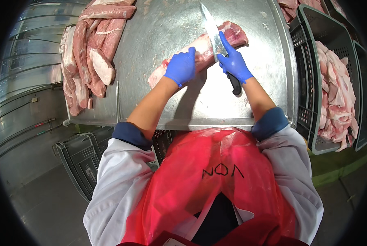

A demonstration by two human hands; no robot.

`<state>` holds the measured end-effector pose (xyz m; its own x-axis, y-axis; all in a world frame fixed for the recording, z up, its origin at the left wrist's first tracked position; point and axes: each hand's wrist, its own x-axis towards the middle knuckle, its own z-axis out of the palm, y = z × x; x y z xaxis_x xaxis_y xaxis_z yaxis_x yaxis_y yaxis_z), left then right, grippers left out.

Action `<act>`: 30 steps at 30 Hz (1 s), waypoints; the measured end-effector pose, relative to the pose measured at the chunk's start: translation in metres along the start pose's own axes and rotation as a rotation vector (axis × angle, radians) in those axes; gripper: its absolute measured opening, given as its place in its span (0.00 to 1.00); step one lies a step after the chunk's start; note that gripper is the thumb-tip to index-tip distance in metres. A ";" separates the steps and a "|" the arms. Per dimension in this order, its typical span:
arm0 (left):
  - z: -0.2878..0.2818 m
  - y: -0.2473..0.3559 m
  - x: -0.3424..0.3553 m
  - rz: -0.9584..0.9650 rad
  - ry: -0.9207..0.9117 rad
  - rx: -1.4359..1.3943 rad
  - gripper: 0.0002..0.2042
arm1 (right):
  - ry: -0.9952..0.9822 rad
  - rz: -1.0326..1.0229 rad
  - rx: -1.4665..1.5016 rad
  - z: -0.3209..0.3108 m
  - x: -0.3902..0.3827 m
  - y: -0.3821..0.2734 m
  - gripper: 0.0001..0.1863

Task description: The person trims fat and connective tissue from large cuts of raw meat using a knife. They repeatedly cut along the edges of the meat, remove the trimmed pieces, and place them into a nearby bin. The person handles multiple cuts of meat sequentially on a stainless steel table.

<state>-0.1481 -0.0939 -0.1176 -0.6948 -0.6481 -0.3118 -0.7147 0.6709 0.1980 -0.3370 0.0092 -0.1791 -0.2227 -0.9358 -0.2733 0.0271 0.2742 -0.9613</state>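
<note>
A long piece of raw pork [202,43] lies aslant on the metal table, pale fat on top and redder meat at its far right end. My left hand [181,67], in a blue glove, has its fingers curled on the near left part of the pork. In my right hand [234,63], also blue-gloved, is a knife [210,26] with a long bright blade and a black handle. Its blade points away from me, across the top of the pork. My right fingers reach forward beside the blade, and the handle's end sticks out below my palm.
The metal table [150,24] has a raised rim. Several long cuts of meat [95,49] are heaped at its left edge. To the right, a grey perforated crate [310,82] holds pale fatty trimmings [335,94]. Another grey crate [87,164] stands low at the left.
</note>
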 end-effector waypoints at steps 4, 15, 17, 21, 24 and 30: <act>-0.011 0.002 0.013 -0.053 0.096 -0.357 0.14 | -0.117 -0.012 0.003 0.015 0.007 -0.004 0.42; 0.027 0.076 0.023 -0.095 0.588 -0.638 0.09 | -0.052 -0.187 -0.254 0.054 0.006 0.112 0.11; 0.035 0.078 0.021 -0.104 0.717 -0.722 0.09 | -0.163 -0.247 -0.230 0.064 -0.028 0.118 0.23; 0.017 0.101 0.006 0.004 0.780 -0.789 0.11 | -0.263 -0.072 -0.106 0.084 -0.080 0.072 0.44; 0.009 0.093 0.002 0.017 0.817 -0.907 0.13 | -0.292 0.230 -0.642 0.114 -0.047 -0.006 0.43; -0.019 0.092 -0.013 0.044 0.988 -0.910 0.12 | -0.226 0.060 -0.766 0.143 -0.053 -0.013 0.37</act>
<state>-0.2066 -0.0303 -0.0772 -0.2097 -0.8780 0.4302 -0.2214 0.4712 0.8538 -0.1859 0.0230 -0.1574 -0.0371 -0.9145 -0.4030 -0.6622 0.3245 -0.6755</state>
